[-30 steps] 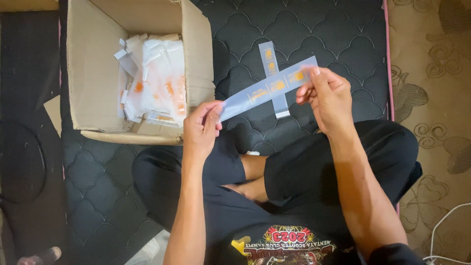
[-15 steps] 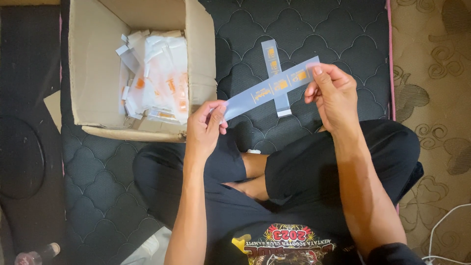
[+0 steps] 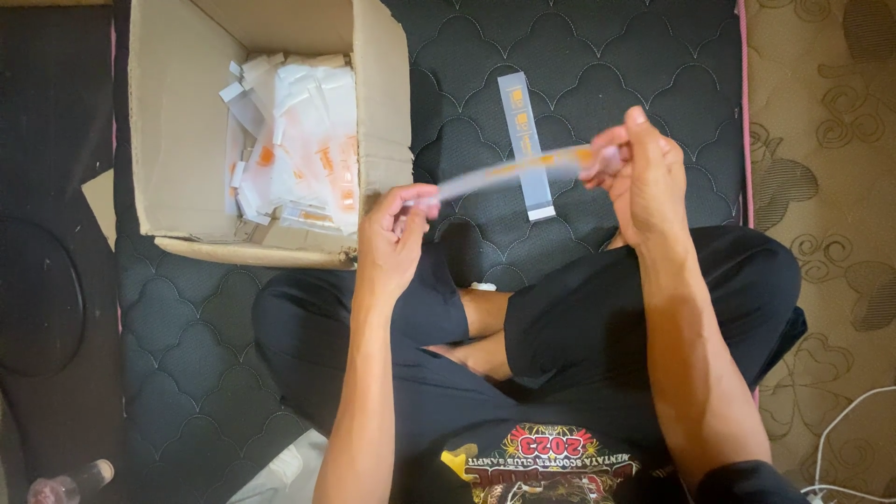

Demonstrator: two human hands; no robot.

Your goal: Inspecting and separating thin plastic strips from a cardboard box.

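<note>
Black quilted mattress (image 3: 607, 56) filled most of the view, person sat cross-legged on it. Open cardboard box (image 3: 383, 112) stood far left, with a heap of white-and-orange packets (image 3: 308, 154) inside, against its right wall. A second flat strip (image 3: 525, 140) lay on the mattress just right of the box, pointing near to far, beneath the held one. Left hand (image 3: 397, 238) pinched the left end of a long pale strip (image 3: 509, 173) between thumb and fingertips, other fingers curled in. Right hand (image 3: 644, 173) pinched the right end the same way, fingers pressed together. Strip was held in the air between the hands, above the lap, blurred, roughly level, slightly higher at right. Judgement: to handle it well, grip only the very ends, keep it taut and flat, avoid twisting or creasing the thin middle.
</note>
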